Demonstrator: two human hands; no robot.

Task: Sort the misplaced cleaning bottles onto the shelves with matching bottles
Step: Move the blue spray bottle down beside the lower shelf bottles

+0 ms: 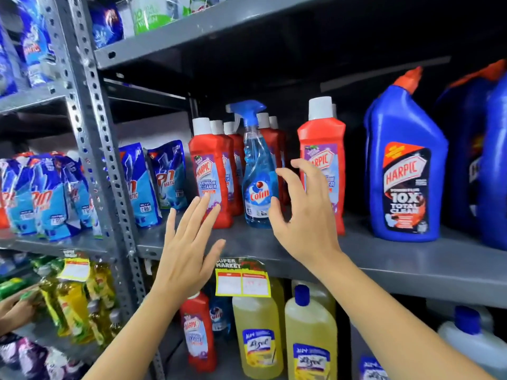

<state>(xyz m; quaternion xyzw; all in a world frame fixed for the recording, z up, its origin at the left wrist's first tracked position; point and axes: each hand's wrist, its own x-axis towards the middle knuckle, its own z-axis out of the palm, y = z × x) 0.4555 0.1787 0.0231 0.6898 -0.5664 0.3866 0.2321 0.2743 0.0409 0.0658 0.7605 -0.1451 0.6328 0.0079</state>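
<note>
A blue Colin spray bottle (258, 171) stands upright on the grey middle shelf (384, 259), among several red Harpic bathroom cleaner bottles (212, 171). My right hand (301, 209) is open just right of the spray bottle, its fingers curled beside it and its thumb close to the base; I cannot tell if it touches. My left hand (189, 248) is open with flat fingers in front of the shelf, low and left of the spray bottle. On the shelf below, a single red Harpic bottle (197, 333) stands next to a Colin bottle (219, 316) and yellow Lizol bottles (258, 335).
Large blue Harpic toilet cleaner bottles (406, 171) fill the middle shelf's right side. Blue detergent pouches (137, 185) sit left of the perforated upright post (109, 171). Another person's hand (13, 305) reaches among yellow-green bottles at lower left. A yellow price tag (242, 283) hangs from the shelf edge.
</note>
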